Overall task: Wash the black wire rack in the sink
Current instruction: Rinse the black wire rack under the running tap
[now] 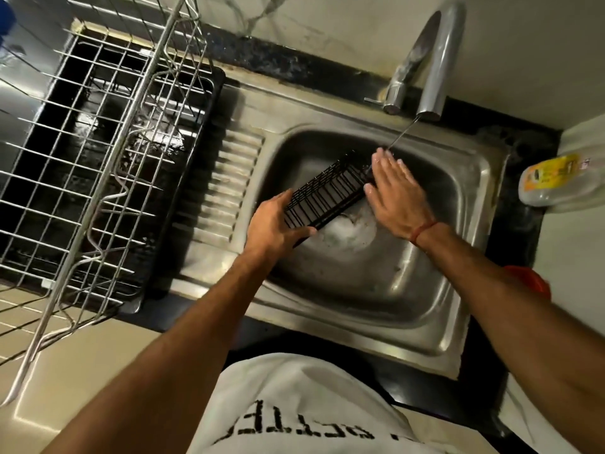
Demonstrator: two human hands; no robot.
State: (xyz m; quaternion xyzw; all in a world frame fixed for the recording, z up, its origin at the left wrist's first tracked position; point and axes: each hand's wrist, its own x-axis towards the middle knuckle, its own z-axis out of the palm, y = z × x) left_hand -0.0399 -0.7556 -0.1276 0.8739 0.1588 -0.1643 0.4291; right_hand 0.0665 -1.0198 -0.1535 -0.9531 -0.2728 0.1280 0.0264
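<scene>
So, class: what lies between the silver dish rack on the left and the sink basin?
In the head view, the ribbed steel drainboard lies between the silver dish rack and the sink basin.

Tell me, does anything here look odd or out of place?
The plastic bottle lies on its side on the counter right of the sink instead of standing. The large silver wire rack on the left sits tilted over its black tray. Nothing looks spilled or broken.
</scene>
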